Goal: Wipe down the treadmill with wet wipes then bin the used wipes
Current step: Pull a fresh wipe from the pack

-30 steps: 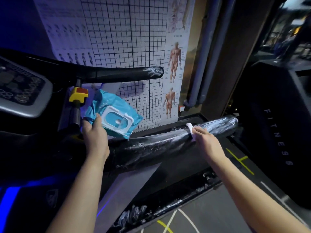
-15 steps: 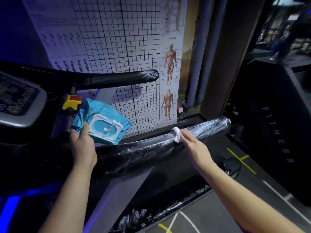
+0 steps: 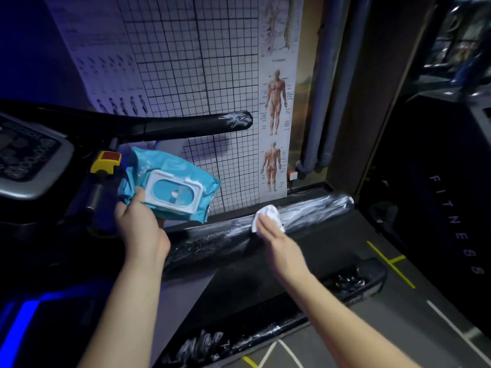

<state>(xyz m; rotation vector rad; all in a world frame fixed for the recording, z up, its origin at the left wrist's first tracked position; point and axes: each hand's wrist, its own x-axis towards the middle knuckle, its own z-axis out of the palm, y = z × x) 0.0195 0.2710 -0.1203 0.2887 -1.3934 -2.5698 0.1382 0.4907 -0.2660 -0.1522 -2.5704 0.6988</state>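
A black treadmill fills the view. Its near handrail [image 3: 313, 211] runs from centre to right and shines with wet streaks. My right hand [image 3: 279, 241] presses a crumpled white wipe [image 3: 268, 216] onto that handrail about midway along, fingers fairly straight over it. My left hand [image 3: 138, 227] grips a blue wet-wipe pack [image 3: 170, 187] with a white flip lid, held up left of centre in front of the console. The far handrail [image 3: 191, 124] also shows streaks near its tip.
The grey console [image 3: 29, 166] sits at far left, with a yellow and red safety key [image 3: 106, 160] beside it. A gridded wall chart [image 3: 196, 75] and anatomy poster [image 3: 276, 123] hang behind. Another dark machine [image 3: 451, 208] stands at right. The treadmill side rail [image 3: 292, 312] lies below.
My right hand has slid the wipe leftward along the near handrail, away from its end. My left hand has kept hold of the pack and lifted it slightly.
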